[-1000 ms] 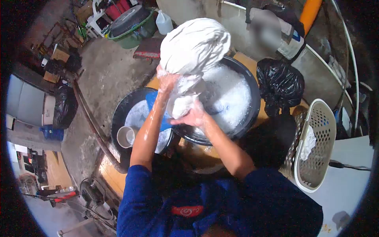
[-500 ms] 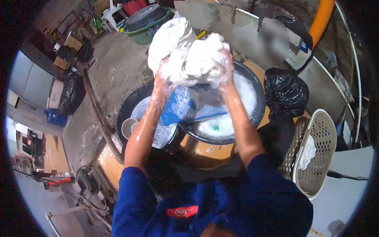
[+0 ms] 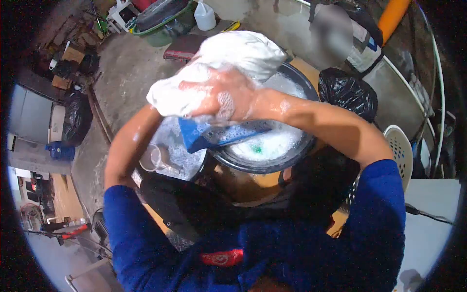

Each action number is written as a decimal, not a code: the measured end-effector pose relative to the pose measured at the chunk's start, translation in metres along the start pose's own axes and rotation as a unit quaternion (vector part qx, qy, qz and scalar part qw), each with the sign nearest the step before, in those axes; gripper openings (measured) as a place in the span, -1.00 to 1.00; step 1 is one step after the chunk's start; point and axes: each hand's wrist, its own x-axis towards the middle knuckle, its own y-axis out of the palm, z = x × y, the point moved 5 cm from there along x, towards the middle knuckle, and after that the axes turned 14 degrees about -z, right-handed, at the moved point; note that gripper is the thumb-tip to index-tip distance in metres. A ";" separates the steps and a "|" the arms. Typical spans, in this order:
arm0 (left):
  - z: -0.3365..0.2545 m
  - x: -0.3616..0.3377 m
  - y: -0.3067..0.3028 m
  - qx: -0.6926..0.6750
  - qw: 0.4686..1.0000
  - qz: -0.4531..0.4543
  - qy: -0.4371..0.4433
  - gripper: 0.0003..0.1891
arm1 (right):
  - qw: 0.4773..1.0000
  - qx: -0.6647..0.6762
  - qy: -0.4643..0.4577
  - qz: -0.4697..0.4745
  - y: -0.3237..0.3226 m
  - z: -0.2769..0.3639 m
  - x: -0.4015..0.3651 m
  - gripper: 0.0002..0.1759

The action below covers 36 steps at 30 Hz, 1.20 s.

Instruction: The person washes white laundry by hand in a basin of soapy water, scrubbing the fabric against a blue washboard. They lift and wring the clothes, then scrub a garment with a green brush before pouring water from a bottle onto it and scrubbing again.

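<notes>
A soapy bunched white cloth [image 3: 238, 48] hangs in the air over the basins. My right hand [image 3: 226, 95] lies across its near side, fingers curled on the fabric, with suds on the back of the hand. At the cloth's left end, my left hand grips it from below; its fingers are hidden by the folds. Under the hands, a blue board [image 3: 199, 138] leans in a black basin [image 3: 272, 169] of white foam, where a small green spot shows. To its left, a second basin of sudsy water [image 3: 182, 151] holds a clear plastic cup [image 3: 155, 158].
A black garbage bag [image 3: 346, 95] stands right of the basin, and a beige perforated laundry basket [image 3: 403, 151] is partly behind my right arm. Toward the back are a white jug [image 3: 205, 17], a dark red flat object [image 3: 185, 47] and a green tub [image 3: 163, 34].
The cloth has come lower and spread leftward. My right hand has crossed left over it, while my left hand has moved left and under the folds. My view has shifted slightly.
</notes>
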 end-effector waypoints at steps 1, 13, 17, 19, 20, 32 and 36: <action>-0.005 0.000 0.002 0.049 0.999 0.018 0.010 -0.62 | 1.000 0.013 -0.016 -0.004 0.001 0.002 -0.003 -0.68; 0.112 0.042 0.025 0.106 0.987 -0.115 0.041 -0.56 | 0.956 0.197 0.106 0.189 0.151 0.000 -0.119 -0.92; 0.188 0.019 0.013 0.320 0.939 -0.106 0.072 -0.47 | 0.965 0.219 0.109 0.092 0.211 0.012 -0.173 -0.81; 0.180 0.012 0.018 0.401 0.885 -0.196 0.133 -0.41 | 0.930 0.236 0.236 0.157 0.231 0.010 -0.185 -0.78; 0.175 0.006 0.022 0.437 0.852 -0.240 0.160 -0.38 | 0.922 0.206 0.272 0.182 0.233 0.010 -0.190 -0.78; 0.114 -0.013 0.054 0.247 0.926 -0.237 0.160 -0.49 | 0.571 -0.074 0.792 -0.205 0.214 0.014 -0.266 -0.61; 0.073 -0.021 0.096 -0.025 0.975 -0.213 0.064 -0.52 | 0.431 0.072 0.810 -0.390 0.313 -0.033 -0.326 -0.45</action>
